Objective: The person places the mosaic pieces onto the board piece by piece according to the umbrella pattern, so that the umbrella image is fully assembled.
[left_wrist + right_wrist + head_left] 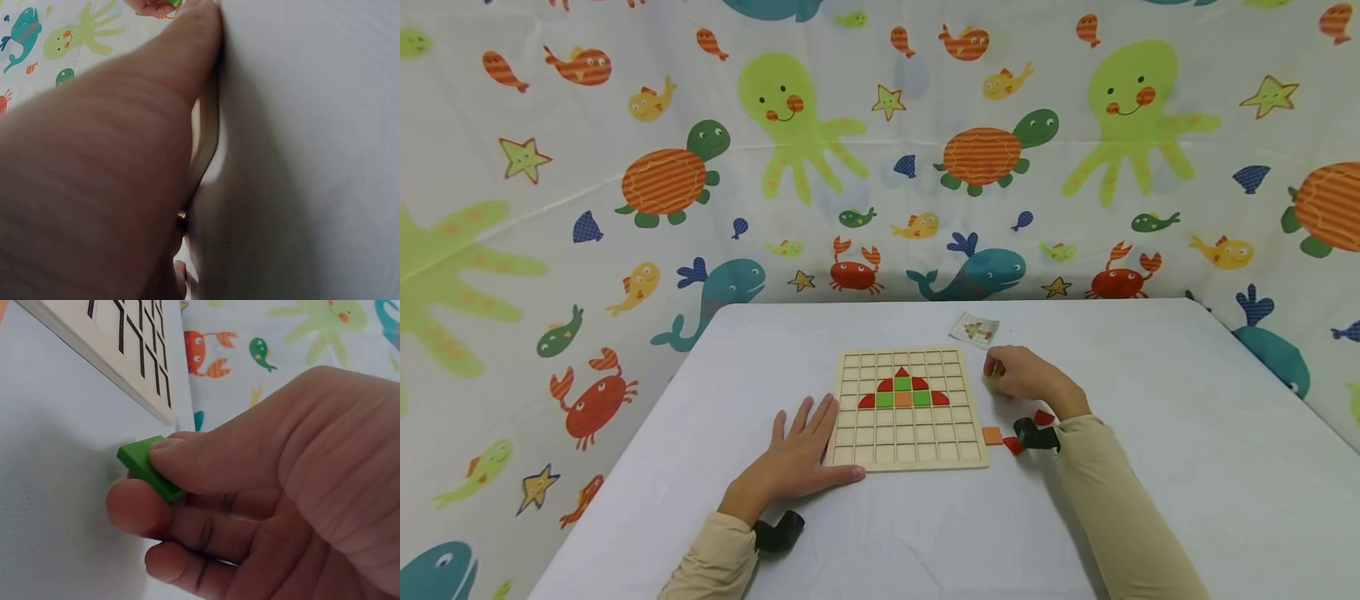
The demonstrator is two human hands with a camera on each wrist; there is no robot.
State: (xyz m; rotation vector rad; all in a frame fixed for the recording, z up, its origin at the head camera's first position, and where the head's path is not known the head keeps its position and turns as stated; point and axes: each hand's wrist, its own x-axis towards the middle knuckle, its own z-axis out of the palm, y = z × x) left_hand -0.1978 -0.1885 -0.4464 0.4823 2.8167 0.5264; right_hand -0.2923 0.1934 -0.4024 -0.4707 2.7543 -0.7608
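Note:
A wooden grid board (872, 435) lies on the white table, with red, green and orange tiles set in a stepped, pointed shape across its upper middle cells. My left hand (797, 454) rests with spread, straight fingers along the board's left edge, its thumb by the lower left corner. To the right of the board, my right hand (1028, 375) pinches a green square tile (147, 464) between thumb and fingers, just above the tabletop. In the left wrist view, my left hand (125, 106) hides most of the board.
An orange square tile (992, 436) lies at the board's right edge, and red pieces (1043, 417) lie near my right wrist. A small printed pattern card (975, 330) is behind the board. A curtain with sea animals (880, 167) hangs behind the table.

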